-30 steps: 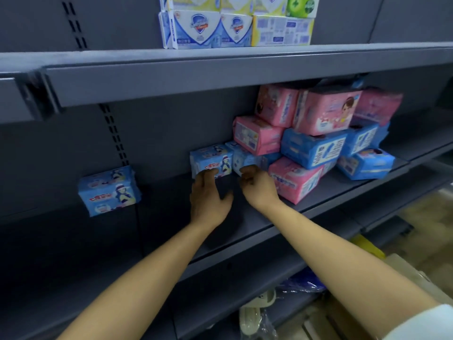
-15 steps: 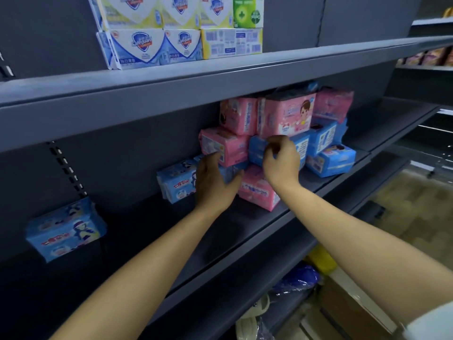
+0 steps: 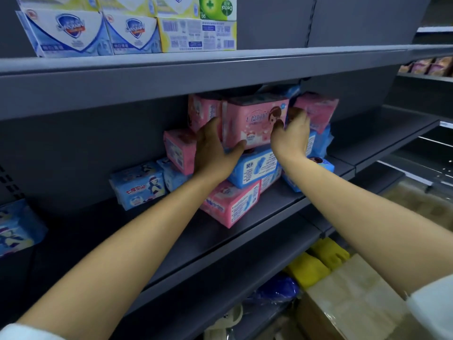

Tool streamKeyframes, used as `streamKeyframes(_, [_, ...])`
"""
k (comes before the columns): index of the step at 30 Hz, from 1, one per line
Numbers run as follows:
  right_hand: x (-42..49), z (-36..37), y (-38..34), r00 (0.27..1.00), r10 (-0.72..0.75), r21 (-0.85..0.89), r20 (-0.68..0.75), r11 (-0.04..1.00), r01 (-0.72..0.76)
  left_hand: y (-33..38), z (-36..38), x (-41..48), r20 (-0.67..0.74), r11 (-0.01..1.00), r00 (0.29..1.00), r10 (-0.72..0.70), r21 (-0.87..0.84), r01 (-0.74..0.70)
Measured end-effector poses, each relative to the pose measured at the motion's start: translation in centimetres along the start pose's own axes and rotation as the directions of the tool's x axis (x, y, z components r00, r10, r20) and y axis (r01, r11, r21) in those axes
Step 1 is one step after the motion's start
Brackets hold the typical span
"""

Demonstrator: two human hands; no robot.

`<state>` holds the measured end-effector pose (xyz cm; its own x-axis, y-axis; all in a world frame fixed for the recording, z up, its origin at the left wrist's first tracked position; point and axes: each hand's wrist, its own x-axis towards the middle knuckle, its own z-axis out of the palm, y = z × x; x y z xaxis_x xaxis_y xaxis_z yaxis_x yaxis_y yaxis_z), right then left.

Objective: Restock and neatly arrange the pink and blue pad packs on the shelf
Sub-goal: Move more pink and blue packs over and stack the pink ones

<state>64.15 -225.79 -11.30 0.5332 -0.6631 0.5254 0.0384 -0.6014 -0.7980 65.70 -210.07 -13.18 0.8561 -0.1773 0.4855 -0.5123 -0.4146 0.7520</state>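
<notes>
I see two bare arms reaching into a grey shop shelf (image 3: 269, 212). The top pink pack (image 3: 252, 121) sits directly between my two grips, its long axis running left to right from one grip to the other, printed face towards me.

My left grip (image 3: 215, 150) is at the pack's left end. The fingers rise along that side and the thumb is hooked under the lower front edge. My right grip (image 3: 291, 133) is at the opposite end, with the thumb on the front face and the fingers curled round the end. Both grips are partly closed and hold this one pack between them. Neither is nearer than the other.

Just below the grips, the pack rests on a blue pack (image 3: 255, 168), which lies on a lower pink pack (image 3: 230, 204), both skewed. More pink packs stand close behind, beyond each grip. A small blue pack (image 3: 139, 185) stands well to the left of my left grip.

The upper shelf edge (image 3: 220, 77) hangs close above the grips. I judge the pack must come towards me level, not upwards, and the loose stack below may shift.
</notes>
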Motion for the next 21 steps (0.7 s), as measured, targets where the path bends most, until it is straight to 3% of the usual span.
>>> streamKeyframes(9, [4.6, 0.8, 3.1, 0.958, 0.043, 0.177, 0.285, 0.979, -0.097, 1.4, 3.4, 3.4, -0.079, 0.997, 0.997, 0.012, 0.077, -0.005])
streamKeyframes(17, [5.5, 2.7, 3.6, 0.919, 0.116, 0.316, 0.377, 0.917, -0.245, 1.4, 4.5, 4.2, -0.142, 0.989, 0.990, -0.005, 0.147, 0.026])
streamKeyframes(21, [5.5, 2.5, 3.6, 0.918, 0.100, 0.341, 0.385, 0.908, -0.242, 1.3, 4.5, 4.1, -0.173, 0.986, 0.985, 0.001, 0.167, 0.028])
